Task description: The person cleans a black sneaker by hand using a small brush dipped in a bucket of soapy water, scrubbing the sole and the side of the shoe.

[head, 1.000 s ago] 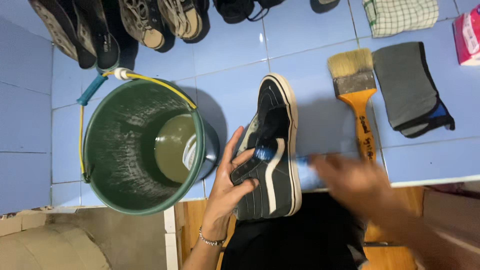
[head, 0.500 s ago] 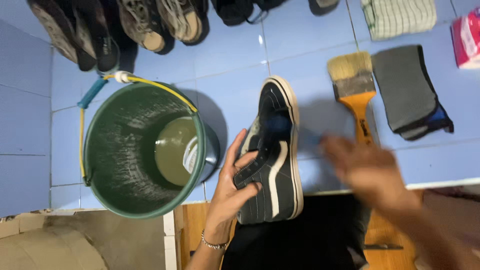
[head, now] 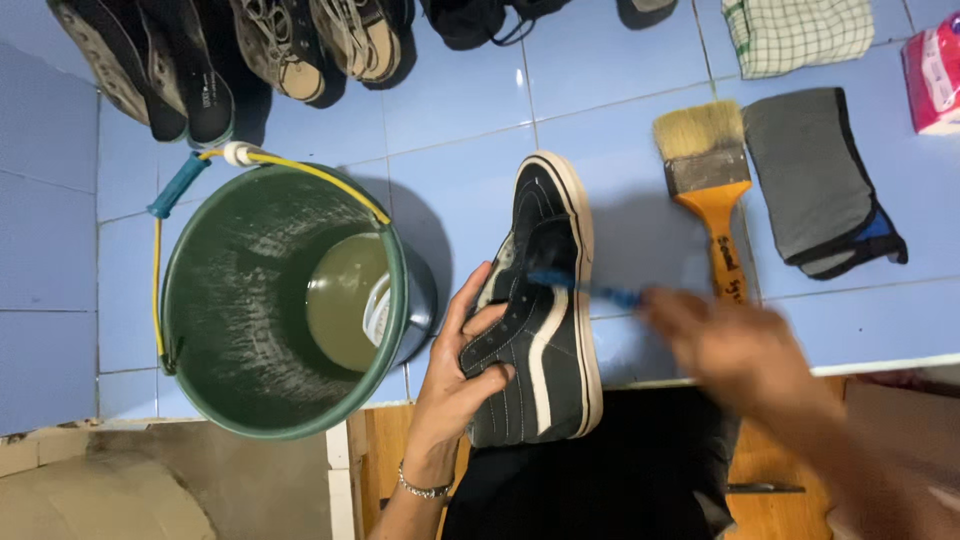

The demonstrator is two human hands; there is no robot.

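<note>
Black high-top shoe point(head: 540, 300) with a white side stripe and white sole lies on its side on the blue tiled floor point(head: 470, 100), just beside the green bucket point(head: 230, 300). Left hand point(head: 462, 375) clasps its ankle part, fingers point(head: 490, 325) curled on the upper. Right hand point(head: 735, 345), blurred, grips a blue brush point(head: 585, 288) touching the shoe. A pink package point(head: 935, 75) sits at the far right edge.

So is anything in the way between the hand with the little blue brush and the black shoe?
Nothing visible. The right hand holds the thin blue brush against the black high-top shoe with white stripe, which the left hand grips.
</note>
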